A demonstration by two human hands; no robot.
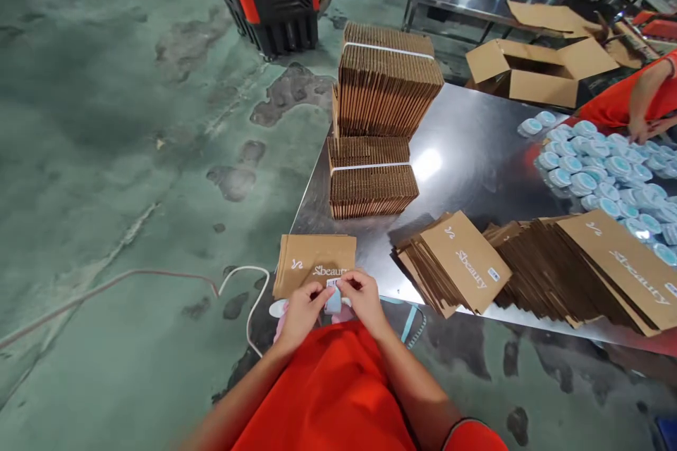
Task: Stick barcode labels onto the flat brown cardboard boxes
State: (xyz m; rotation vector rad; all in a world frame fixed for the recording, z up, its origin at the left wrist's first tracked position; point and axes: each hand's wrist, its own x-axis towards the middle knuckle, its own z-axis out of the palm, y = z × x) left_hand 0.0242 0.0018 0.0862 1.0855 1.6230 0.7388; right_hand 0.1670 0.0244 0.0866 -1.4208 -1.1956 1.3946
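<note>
Landmark: the strapped cardboard stack [373, 180], two bundles high, on the metal bench [460, 148].

Label [333, 282] is on the wearer's side of the stack, held over the near edge of the left pile of flat boxes [317, 254]. Its long axis runs roughly left-right, printed face up. Pale blue strip [333, 303] hangs from it toward the wearer's body.

Left hand [302, 310]: thumb and index fingertips pinched at the label's left end. Right hand [364, 299]: same pinch, right end. Other fingers curled in.

Hard to read: print on the label is too small. Can't tell whether label and strip are one piece. Fingertips cover both label ends; right hand hides the end of the "beauty" logo on the flat boxes.

Right of the stack, wearer's side: two leaning piles, middle pile [465, 261] and right pile [618, 261], labels on their top faces. Farther right: blue-white packs [587, 162], cut off by the frame edge. A co-worker's hand [638, 128] is at them; grip unclear. Open carton [544, 74] is right of and beyond the stack.
</note>
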